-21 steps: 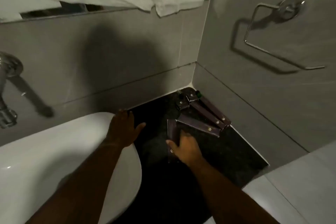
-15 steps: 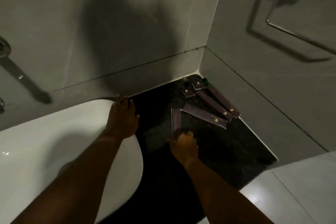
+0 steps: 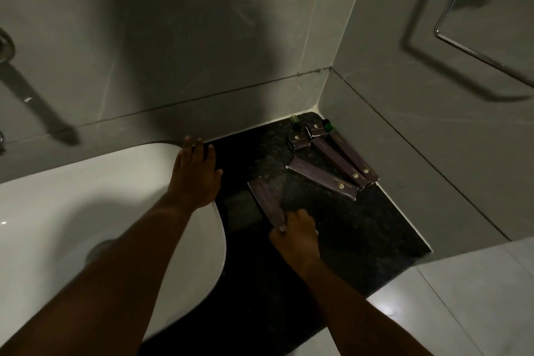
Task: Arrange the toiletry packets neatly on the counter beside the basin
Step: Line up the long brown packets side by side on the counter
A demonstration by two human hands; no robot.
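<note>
Several dark purple toiletry packets lie on the black counter (image 3: 361, 228) in the corner. My right hand (image 3: 297, 235) grips the near end of one long packet (image 3: 267, 201), which looks blurred and points away to the upper left. Another long packet (image 3: 320, 178) lies slanted just beyond it. Two more long packets (image 3: 351, 160) lie side by side along the right wall. Two small boxes (image 3: 307, 136) sit near the corner. My left hand (image 3: 195, 175) rests flat on the rim of the white basin (image 3: 101, 182), fingers apart.
Two small green-capped bottles (image 3: 326, 123) stand in the very corner. Grey tiled walls close the counter at the back and right. A chrome towel ring (image 3: 462, 37) hangs on the right wall. A tap fitting (image 3: 4, 49) shows at far left. Pale floor (image 3: 462, 298) lies below.
My right hand has closed on the near long packet and swung its far end to the left. The camera has tilted down and moved closer. My left hand stays on the basin rim.
</note>
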